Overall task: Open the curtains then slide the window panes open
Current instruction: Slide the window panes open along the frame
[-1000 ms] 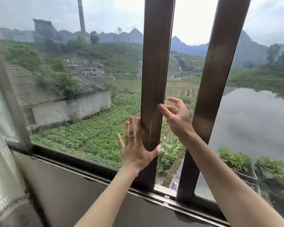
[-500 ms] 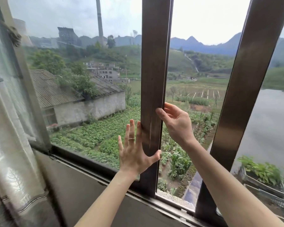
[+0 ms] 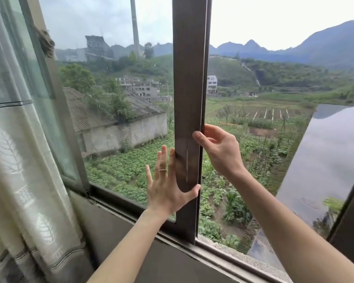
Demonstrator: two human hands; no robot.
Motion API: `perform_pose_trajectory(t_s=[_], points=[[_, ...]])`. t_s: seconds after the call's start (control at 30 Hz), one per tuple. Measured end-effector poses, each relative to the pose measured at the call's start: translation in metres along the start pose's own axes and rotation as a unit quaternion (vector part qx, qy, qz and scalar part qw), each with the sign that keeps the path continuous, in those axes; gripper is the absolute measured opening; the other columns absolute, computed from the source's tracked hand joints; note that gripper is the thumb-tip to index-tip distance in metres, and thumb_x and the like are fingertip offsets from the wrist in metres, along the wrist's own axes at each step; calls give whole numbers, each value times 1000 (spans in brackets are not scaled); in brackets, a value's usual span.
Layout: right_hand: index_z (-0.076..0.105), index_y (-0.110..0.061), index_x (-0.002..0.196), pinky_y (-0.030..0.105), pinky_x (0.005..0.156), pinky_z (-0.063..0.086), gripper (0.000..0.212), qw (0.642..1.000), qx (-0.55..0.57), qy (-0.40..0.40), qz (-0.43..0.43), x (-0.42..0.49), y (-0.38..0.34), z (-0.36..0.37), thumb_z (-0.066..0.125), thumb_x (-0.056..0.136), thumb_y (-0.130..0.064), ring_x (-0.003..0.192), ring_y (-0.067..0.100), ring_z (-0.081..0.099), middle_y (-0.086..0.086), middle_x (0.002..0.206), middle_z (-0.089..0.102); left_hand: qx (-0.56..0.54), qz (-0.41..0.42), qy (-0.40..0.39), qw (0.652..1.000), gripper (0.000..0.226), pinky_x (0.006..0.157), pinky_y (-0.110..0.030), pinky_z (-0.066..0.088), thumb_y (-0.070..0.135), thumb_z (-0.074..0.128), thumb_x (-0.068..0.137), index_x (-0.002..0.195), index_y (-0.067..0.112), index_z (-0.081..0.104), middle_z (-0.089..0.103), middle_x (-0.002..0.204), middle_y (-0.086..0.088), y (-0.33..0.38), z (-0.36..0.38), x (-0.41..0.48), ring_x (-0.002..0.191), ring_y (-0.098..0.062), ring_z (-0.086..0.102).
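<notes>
A dark brown stile of the left window pane (image 3: 189, 78) stands upright in the middle of the view. My left hand (image 3: 168, 186), with a ring on one finger, lies flat against the stile's left side, fingers spread and thumb across its front. My right hand (image 3: 219, 148) curls its fingers round the stile's right edge. A wide gap to the right of the stile is open to the air. The right window pane (image 3: 349, 225) shows only as a dark frame at the far right. A pale sheer curtain (image 3: 18, 160) hangs gathered at the left.
The window's bottom track (image 3: 213, 249) runs diagonally under both hands, above a grey wall (image 3: 131, 252). The left jamb (image 3: 70, 139) stands beside the curtain. Outside are fields, a grey-roofed building and a pond.
The gap between the two panes has grown much wider. My right hand went from open fingers to curling round the stile's edge. More of the curtain shows at the left.
</notes>
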State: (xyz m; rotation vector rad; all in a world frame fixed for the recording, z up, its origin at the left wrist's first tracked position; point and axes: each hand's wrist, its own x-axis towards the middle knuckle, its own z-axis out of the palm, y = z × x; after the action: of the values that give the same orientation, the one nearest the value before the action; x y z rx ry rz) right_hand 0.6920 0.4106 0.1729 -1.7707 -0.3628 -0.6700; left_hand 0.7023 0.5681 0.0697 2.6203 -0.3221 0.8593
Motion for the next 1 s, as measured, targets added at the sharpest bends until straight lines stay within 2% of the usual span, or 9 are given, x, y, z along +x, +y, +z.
perform_pose_trajectory(t_s=[0.1,0.2,0.3,0.4,0.5,0.7,0.83,0.9,1.0], points=[[69,-27,116,13,82,52,30,1000,-2,1,-1,10,2,26,74,88,-35,91,-7,69,-25,95,70,10,-1,-2,1000,122,115,-61,0,83,48,69,153,23,-17,-25,160,1,-25,-5,8,151,-19,-4],[68,-22,123,17,87,54,40,1000,-9,-5,-4,20,6,55,73,87,-40,95,-2,69,-20,103,71,10,-11,3,1000,122,116,-61,3,83,49,68,152,26,-19,-24,160,2,-52,-8,17,150,-18,-4],[65,-23,127,18,85,54,45,1000,-23,-12,-8,28,10,79,72,87,-42,94,-3,68,-16,108,71,3,-18,7,1000,120,117,-61,8,82,49,69,152,29,-20,-21,161,5,-75,-10,23,150,-15,-2],[63,-25,131,28,87,57,51,999,-37,-27,-7,35,17,103,71,86,-47,95,3,70,-12,111,73,-6,-28,8,1000,118,118,-59,9,82,49,70,151,30,-20,-22,161,8,-98,-12,29,150,-14,-2],[65,-30,129,33,88,58,45,999,-30,-36,-5,43,21,132,69,88,-48,94,3,71,-15,108,74,1,-39,8,999,116,119,-56,8,84,45,70,150,34,-22,-23,160,11,-123,-14,38,150,-12,-1],[64,-31,129,30,88,57,45,998,-31,-48,-6,62,21,176,69,88,-47,92,4,69,-23,99,68,13,-102,21,994,115,120,-53,10,88,40,70,155,24,-4,-5,163,8,-165,-11,44,149,-15,10],[62,-23,133,24,85,54,52,998,-31,-60,-7,75,20,203,70,87,-46,90,5,67,-20,96,64,6,-156,38,987,119,120,-53,8,92,41,67,155,25,-5,-11,162,6,-190,-11,48,150,-18,6],[62,-22,132,27,87,55,51,997,-31,-70,-11,82,20,217,71,87,-45,89,5,67,-16,99,68,4,-172,57,983,123,118,-55,7,93,43,63,155,25,-4,-15,162,5,-203,-13,51,150,-18,3],[63,-24,131,36,87,57,52,995,-35,-88,-16,94,23,238,69,87,-50,91,6,71,-8,107,75,-2,-194,77,978,126,117,-58,9,93,47,59,155,24,1,-11,161,3,-222,-15,57,150,-20,8]])
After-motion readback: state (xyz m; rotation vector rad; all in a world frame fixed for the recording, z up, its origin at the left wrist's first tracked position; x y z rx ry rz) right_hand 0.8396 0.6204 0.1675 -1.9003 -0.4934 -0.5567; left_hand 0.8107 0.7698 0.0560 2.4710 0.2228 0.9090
